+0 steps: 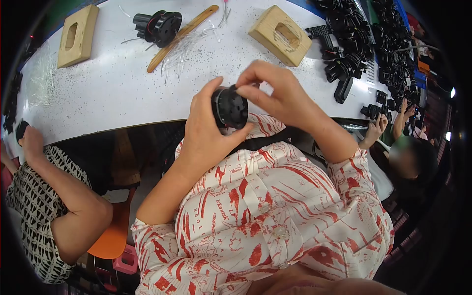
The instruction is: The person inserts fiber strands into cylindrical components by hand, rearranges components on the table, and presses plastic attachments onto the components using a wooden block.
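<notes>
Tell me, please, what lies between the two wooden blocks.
The head view shows a black assembly, a wooden stick, clear plastic strands and dark specks.

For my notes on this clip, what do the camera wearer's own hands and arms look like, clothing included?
The left hand and right hand show no gloves, watch or bracelet. The forearms are bare. The sleeves are short, white with red printed patches, matching the shirt.

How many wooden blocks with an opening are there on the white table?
2. One wooden block is at the picture's upper left; the other block is right of the upper centre, beside the black parts. Neither is hidden.
</notes>
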### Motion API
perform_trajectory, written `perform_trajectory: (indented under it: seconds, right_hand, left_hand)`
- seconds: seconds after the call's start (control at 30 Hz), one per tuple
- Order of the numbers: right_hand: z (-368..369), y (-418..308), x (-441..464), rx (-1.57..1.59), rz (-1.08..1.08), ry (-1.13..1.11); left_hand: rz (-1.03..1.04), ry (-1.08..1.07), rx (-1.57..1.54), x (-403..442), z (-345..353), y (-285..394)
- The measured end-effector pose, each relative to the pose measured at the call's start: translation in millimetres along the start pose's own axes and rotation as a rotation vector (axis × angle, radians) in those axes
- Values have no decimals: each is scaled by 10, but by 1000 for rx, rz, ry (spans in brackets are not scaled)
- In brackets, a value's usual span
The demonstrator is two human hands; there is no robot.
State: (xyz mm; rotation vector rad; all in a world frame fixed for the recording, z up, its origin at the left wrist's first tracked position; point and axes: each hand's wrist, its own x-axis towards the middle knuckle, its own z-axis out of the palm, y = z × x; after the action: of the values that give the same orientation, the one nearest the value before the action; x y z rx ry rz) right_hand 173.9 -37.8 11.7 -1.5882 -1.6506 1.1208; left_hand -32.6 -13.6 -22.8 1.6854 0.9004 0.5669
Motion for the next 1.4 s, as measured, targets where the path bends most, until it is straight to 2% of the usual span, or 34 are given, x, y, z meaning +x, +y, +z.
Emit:
perform_trajectory:
  seconds: [0.03, 0.17, 0.2, 0.27, 0.3, 0.33, 0.4, 0.43, 0.53, 0.7, 0.73, 0.8, 0.83, 0.93, 0.97, 1.03, 1.07, 1.13, 1.23, 1.4]
  right_hand:
    - [-31, 42, 75, 0, -4, 5]
    - [-71, 279, 520, -176, 11, 169]
    - [-47, 370, 626, -318, -104, 214]
    - [25, 480, 816, -598, -337, 301]
    - [61, 473, 886, -596, -341, 302]
    - [98, 456, 953, -630, -233, 303]
    - [152, 434, 1055, -697, -14, 302]
    - [166, 438, 1088, -696, -18, 299]
    - [223, 469, 1142, -789, 108, 239]
    - [197, 408, 1196, -783, 176, 159]
    - [181, 395, 1160, -781, 76, 224]
    - [148, 364, 1072, -773, -131, 350]
    - [134, 348, 1019, -771, -132, 346]
    - [79, 267, 816, -452, -277, 322]
    - [74, 187, 717, -451, -277, 321]
    - [94, -22, 481, -192, -294, 102]
    - [123, -90, 380, -191, -292, 103]
    - [169, -186, 222, -68, -276, -70]
    - [208, -217, 144, -120, -296, -73]
    - [213, -237, 118, -169, -300, -118]
  left_hand:
    - [-99, -10, -75, -4, -25, 9]
    - [-195, 21, -240, -21, -162, -65]
    - [-191, 22, -238, -25, -195, -88]
    - [-259, 12, -433, -36, -272, -143]
    - [-294, 7, -530, -47, -299, -167]
    - [-293, 10, -528, -58, -314, -200]
    - [-358, 92, -795, -79, -319, -288]
    - [-389, 134, -930, -82, -321, -307]
    - [-339, 130, -842, -63, -335, -229]
    - [-311, 63, -663, -44, -362, -169]
    - [-311, 63, -663, -43, -364, -199]
    - [-238, 56, -411, -55, -361, -331]
    - [-204, 53, -284, -66, -363, -360]
    - [-184, 104, -310, -55, -333, -300]
    - [-171, 126, -322, -47, -318, -280]
    - [-178, 144, -329, -28, -287, -262]
    - [-183, 161, -336, -15, -271, -254]
    - [-188, 175, -344, -2, -248, -212]
    - [-275, 165, -253, 22, -260, -84]
    - [-307, 155, -164, 20, -257, -3]
